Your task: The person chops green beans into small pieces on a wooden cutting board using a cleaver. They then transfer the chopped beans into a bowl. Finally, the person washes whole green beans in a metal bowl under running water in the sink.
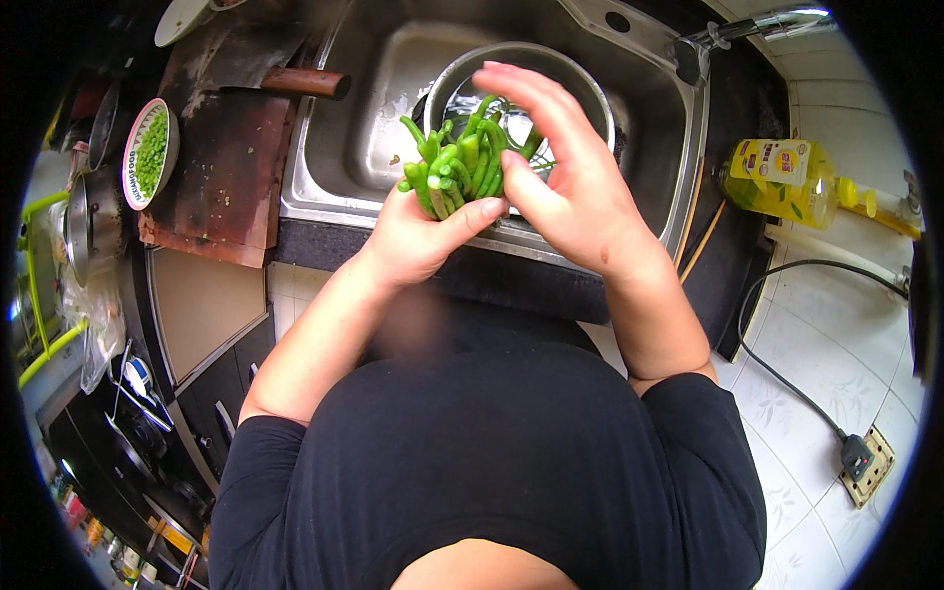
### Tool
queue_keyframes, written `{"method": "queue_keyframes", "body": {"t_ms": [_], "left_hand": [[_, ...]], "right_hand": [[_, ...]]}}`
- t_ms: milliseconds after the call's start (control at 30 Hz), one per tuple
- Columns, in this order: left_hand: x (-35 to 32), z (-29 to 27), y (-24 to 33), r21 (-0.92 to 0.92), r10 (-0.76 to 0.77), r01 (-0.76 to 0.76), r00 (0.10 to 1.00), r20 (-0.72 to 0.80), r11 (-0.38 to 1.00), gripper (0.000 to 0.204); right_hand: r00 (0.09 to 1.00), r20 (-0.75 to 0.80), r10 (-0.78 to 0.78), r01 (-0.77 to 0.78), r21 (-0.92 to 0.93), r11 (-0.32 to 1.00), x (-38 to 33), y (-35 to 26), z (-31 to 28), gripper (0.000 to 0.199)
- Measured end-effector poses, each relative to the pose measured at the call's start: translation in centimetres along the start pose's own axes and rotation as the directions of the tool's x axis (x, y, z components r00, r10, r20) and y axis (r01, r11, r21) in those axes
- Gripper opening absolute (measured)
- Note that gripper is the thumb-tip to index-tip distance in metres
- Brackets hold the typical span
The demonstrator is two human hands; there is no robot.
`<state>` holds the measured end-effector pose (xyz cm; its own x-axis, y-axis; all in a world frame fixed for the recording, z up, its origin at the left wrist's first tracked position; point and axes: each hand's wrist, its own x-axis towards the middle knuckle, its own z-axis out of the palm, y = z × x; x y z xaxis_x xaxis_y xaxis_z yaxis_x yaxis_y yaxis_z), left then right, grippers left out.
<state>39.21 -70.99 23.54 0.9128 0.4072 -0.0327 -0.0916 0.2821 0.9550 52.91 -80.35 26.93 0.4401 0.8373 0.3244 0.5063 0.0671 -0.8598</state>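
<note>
A bunch of green beans (454,167) is gathered in my left hand (413,231), above the near edge of the sink. My left fingers wrap it from below, and the thumb lies across its near side. Several bean tips point up and toward me. My right hand (565,162) arches over the right side of the bunch, thumb against the beans and fingers stretched apart from it. Behind the beans a round metal pot (603,103) stands in the steel sink (339,147), with water and more green pieces partly visible inside.
On the left lies a worn wooden cutting board (211,187) with a wooden-handled cleaver (305,83). Beside it is a bowl (173,162) of chopped green pieces. A faucet (693,54) rises at the back right, near a yellow liquid bottle (787,182) and chopsticks (704,241).
</note>
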Motion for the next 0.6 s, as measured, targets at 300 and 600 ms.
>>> {"method": "queue_keyframes", "body": {"t_ms": [300, 600], "left_hand": [[0.9, 0.1, 0.4, 0.116, -0.027, 0.039, 0.994, -0.105, 0.993, 0.029], [1.4, 0.1, 0.0, 0.169, -0.082, 0.102, 0.989, -0.122, 0.980, 0.031]], "right_hand": [[0.991, -0.001, -0.136, 0.127, -0.351, 0.928, 0.0, -0.3, -0.7, 0.033], [0.985, 0.094, -0.142, 0.168, -0.421, 0.891, 0.9, -1.6, -1.1, 0.020]]}}
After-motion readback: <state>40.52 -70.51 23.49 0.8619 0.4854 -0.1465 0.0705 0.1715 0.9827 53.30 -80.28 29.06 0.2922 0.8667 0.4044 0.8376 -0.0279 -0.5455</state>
